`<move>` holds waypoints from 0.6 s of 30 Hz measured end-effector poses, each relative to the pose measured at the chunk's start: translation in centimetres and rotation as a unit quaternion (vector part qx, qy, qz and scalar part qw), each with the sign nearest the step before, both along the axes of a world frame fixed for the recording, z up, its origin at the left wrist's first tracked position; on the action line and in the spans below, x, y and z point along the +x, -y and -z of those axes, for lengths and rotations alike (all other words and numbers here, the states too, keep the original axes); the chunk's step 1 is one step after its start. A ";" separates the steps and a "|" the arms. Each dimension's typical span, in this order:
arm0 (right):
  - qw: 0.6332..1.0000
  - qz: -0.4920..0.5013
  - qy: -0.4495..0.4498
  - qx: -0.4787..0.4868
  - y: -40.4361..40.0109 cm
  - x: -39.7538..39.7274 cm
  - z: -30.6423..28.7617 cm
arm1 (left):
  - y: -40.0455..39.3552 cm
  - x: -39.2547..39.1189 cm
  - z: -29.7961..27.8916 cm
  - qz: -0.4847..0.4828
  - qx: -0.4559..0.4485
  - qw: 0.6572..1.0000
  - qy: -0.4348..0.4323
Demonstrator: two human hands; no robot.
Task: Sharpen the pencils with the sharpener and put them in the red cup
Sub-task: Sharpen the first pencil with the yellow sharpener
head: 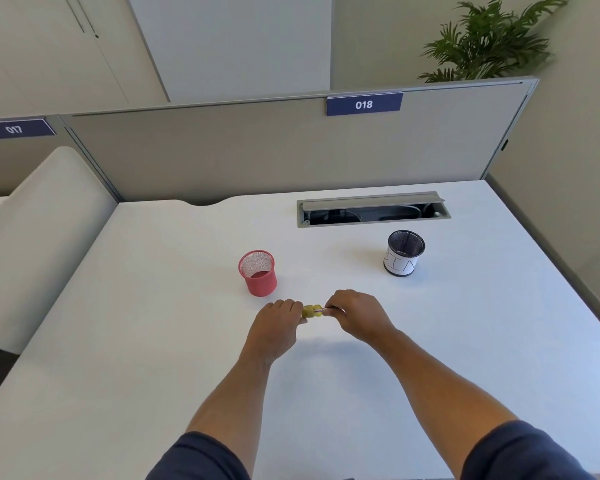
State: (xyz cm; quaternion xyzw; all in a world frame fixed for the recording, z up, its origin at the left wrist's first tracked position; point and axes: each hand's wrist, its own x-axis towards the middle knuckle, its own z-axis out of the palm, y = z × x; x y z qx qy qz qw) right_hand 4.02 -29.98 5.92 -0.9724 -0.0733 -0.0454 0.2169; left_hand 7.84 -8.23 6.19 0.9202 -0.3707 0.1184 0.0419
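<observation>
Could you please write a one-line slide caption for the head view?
Left hand holds the yellow sharpener while right hand feeds in a pencil, near the red cup.

A big white desk (153, 341) fills the view. At two o'clock stands a black mesh cup (403, 253) with a white paper label. At twelve o'clock, an open cable slot (373, 209), a grey divider wall (257, 154) and a blue "018" sign (364, 104). A green plant (492, 39) peeks over at one o'clock.

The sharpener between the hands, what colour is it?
Yellow sharpener, seen in the head view.
</observation>
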 end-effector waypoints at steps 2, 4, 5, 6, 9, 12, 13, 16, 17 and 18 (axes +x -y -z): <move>0.998 0.010 -0.056 0.001 -0.2 0.2 -0.2 | 0.0 0.1 0.0 0.000 -0.001 1.000 -0.011; 0.993 0.020 -0.112 0.008 -0.4 0.3 -0.5 | -0.1 0.3 -0.1 0.000 0.001 1.000 -0.021; 0.990 0.026 -0.136 0.018 -0.5 0.3 -0.7 | -0.1 0.3 -0.2 0.001 0.004 1.000 -0.023; 0.987 0.029 -0.156 0.027 -0.6 0.4 -0.8 | -0.1 0.4 -0.2 0.002 0.009 1.000 -0.023; 0.976 0.031 -0.208 0.058 -0.9 0.5 -0.8 | -0.2 0.5 -0.1 0.007 0.015 1.000 -0.021; 0.970 0.028 -0.215 0.111 -0.6 0.4 -0.1 | -0.4 0.5 0.1 0.009 0.006 1.000 -0.013; 0.971 0.016 -0.208 0.116 -0.6 0.2 0.0 | -0.5 0.5 0.2 0.008 0.003 1.000 -0.009; 0.990 0.001 -0.125 0.065 -0.9 -0.2 0.3 | -0.9 0.5 0.7 0.010 0.005 1.000 0.000; 0.996 0.005 -0.082 0.045 -1.1 -0.3 0.3 | -1.0 0.4 0.8 0.013 0.006 1.000 0.001; 0.999 0.009 -0.047 0.025 -1.2 -0.3 0.5 | -1.1 0.3 0.9 0.015 0.007 1.000 0.001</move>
